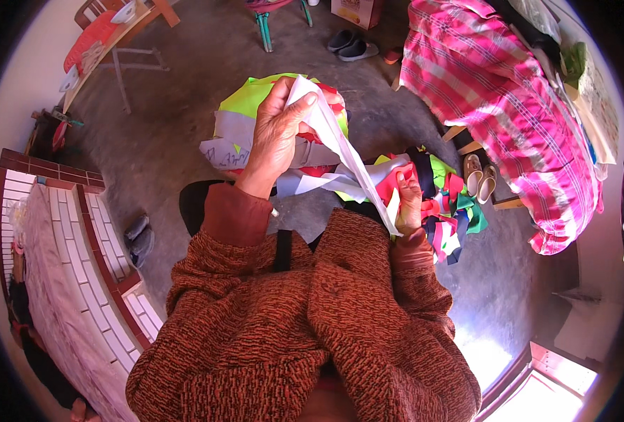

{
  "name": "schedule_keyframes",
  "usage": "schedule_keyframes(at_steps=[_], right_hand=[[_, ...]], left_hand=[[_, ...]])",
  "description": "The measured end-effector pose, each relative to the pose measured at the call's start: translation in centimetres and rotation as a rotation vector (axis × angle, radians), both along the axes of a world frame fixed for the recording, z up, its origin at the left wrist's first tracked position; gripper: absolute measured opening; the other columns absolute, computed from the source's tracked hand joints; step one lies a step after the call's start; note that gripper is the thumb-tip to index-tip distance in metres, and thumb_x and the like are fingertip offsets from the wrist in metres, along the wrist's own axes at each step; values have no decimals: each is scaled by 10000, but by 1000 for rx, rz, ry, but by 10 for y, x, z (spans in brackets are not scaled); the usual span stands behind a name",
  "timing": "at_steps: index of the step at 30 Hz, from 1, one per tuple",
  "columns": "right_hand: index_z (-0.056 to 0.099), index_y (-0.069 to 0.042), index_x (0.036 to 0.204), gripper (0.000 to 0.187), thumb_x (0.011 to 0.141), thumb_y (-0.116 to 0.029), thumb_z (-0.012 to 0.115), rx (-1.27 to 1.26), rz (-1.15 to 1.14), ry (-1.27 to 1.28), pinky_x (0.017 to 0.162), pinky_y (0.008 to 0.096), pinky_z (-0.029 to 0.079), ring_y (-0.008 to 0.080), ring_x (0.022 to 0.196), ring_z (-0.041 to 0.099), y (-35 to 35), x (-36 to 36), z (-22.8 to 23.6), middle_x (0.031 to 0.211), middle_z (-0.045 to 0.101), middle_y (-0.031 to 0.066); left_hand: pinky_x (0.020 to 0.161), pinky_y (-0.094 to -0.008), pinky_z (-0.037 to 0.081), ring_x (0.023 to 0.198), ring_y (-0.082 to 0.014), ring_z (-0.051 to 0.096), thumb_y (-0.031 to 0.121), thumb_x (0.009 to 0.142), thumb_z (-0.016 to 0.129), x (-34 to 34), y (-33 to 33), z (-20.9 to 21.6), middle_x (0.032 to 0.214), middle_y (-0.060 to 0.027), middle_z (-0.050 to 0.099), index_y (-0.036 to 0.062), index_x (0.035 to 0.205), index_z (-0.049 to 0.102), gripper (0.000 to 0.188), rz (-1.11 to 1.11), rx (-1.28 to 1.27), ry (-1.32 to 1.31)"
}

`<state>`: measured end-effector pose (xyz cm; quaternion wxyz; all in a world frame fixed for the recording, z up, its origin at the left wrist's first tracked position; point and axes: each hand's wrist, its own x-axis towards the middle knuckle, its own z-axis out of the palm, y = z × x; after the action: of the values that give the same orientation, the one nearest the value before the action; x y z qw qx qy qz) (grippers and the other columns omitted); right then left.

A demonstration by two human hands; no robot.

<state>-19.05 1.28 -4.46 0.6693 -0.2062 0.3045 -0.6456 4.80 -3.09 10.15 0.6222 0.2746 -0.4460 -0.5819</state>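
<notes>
Strip of white cloth observed in the head view, stretched on a slant before the seated person, upper end at the left hand, lower end beside the right. Left hand raised; its thumb and fingers are pinched on the strip near the top. Right hand lower and farther right, fingers curled upward against red cloth at the edge of the pile; from where I stand I cannot tell whether they also grip the strip's lower end, which passes close by the wrist.

Bundle of yellow-green and pale cloth noted on the floor, partly behind the left hand. Pile of mixed scraps, red, green, white and dark, lies around and beyond the right hand. Beige shoes stand just beside it.

Surroundings: pink plaid cover draped at the right; dark shoes near a box at the far side; stool with green legs nearby; table bearing a white bowl at upper left; grey shoes by a tiled ledge.
</notes>
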Motion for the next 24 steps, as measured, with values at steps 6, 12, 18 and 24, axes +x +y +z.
schedule_keyframes(at_steps=[6, 12, 18, 24], right_hand=[[593, -121, 910, 76, 878, -55, 573, -46, -17, -121, 768, 274, 511, 117, 839, 601, 1, -3, -10, 908, 620, -10], [577, -123, 900, 115, 864, -15, 560, 89, 3, -334, 896, 323, 481, 163, 967, 580, -7, -20, -36, 1036, 602, 42], [453, -89, 1279, 541, 797, -246, 642, 118, 120, -509, 1068, 451, 302, 287, 1182, 465, 10, -11, -13, 1253, 513, 127], [386, -51, 1321, 612, 807, -290, 617, 142, 63, -493, 1080, 480, 271, 326, 1239, 407, 18, -40, -45, 1328, 443, 161]], left_hand=[[703, -404, 559, 855, -273, 661, 157, 905, 540, 1, -1, -10, 935, -173, 650, 47, 1044, 503, 182, 155, 41, -88], [714, -268, 525, 811, -122, 624, 129, 894, 572, -6, -1, 1, 896, -56, 614, 42, 997, 518, 146, 54, -77, -83], [743, -311, 525, 802, -181, 641, 135, 906, 552, -11, 2, 17, 880, -100, 631, 38, 993, 507, 138, 169, -185, -156], [658, -301, 542, 793, -183, 647, 149, 894, 574, 0, -10, 15, 874, -77, 630, 45, 978, 527, 141, 268, -181, -127]])
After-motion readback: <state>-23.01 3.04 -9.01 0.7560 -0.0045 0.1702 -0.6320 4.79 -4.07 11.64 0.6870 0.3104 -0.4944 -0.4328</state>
